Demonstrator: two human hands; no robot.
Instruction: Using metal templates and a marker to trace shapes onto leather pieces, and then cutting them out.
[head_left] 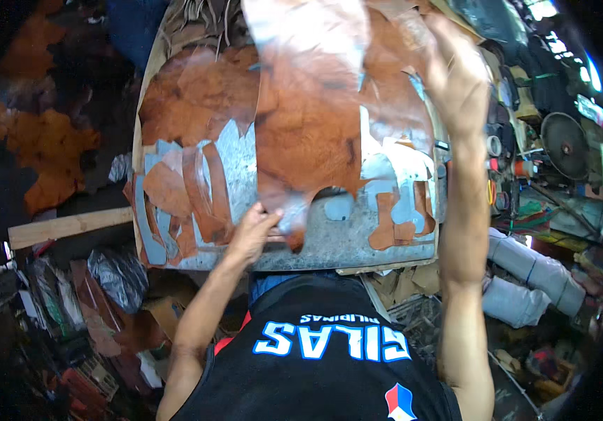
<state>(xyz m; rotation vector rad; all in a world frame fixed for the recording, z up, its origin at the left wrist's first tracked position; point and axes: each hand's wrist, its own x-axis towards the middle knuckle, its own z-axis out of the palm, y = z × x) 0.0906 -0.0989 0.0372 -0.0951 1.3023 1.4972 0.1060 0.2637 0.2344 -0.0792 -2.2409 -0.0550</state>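
A large brown leather piece [308,144] with darker blotches lies across the middle of the worktable. Its far part shines pale under the light. At its near edge, my left hand [251,235] is closed, pinching the lower left corner between thumb and fingers. The right arm stretches far forward, and my right hand [459,81] hovers over the table's right side. Motion smears its fingers, so I cannot make out whether they hold anything. More brown leather [200,91] spreads at the far left of the table.
Cut leather strips [210,186] and grey scraps lie on the left of the table [379,256], more offcuts [386,221] on the right. A wooden plank [70,226] juts out left. Wrapped rolls [540,263], a round metal disc [565,146] and clutter crowd the right.
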